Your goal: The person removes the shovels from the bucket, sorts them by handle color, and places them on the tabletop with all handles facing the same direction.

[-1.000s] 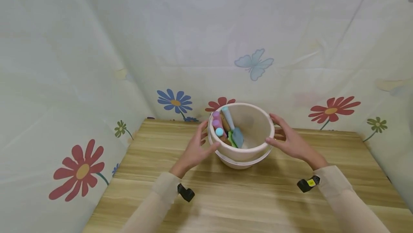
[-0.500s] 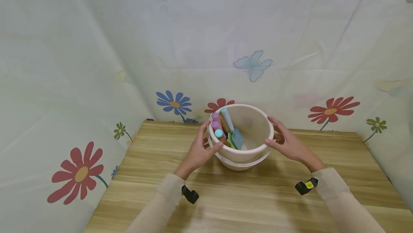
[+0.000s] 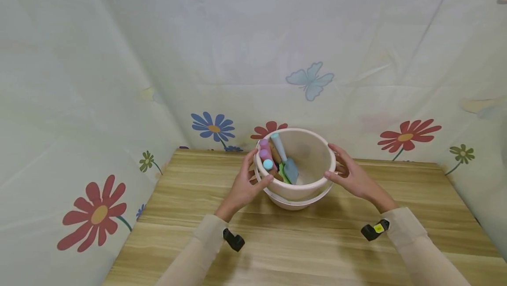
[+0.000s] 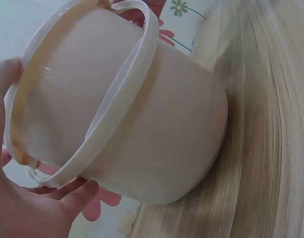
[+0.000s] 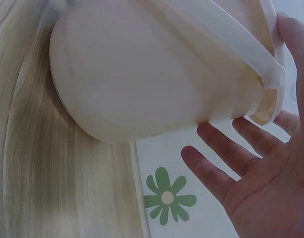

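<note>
A cream bucket [image 3: 313, 158] stands upright at the back of the wooden table, its white handle [image 4: 124, 96] hanging down at the front. Inside, a blue toy shovel [image 3: 291, 170] leans against the left wall. Beside it are pink-purple pieces [image 3: 264, 154], a light-blue round end [image 3: 268, 164], and brown and green parts partly hidden. My left hand [image 3: 242, 185] holds the bucket's left side, thumb on the rim and fingers lower along the wall. On the right side my right hand [image 3: 356, 176] holds it likewise, thumb at the rim and fingers spread against the wall.
The wood-grain table [image 3: 301, 246] extends in front of the bucket and to both sides. A white cloth backdrop [image 3: 245, 48] with printed flowers and a butterfly hangs close behind the table and along its sides. A black wrist camera [image 3: 233, 240] sits on the left wrist.
My left hand has moved in to the right, from beside the bucket onto its rim and wall. The right hand has closed in slightly on its side. The bucket stays in place.
</note>
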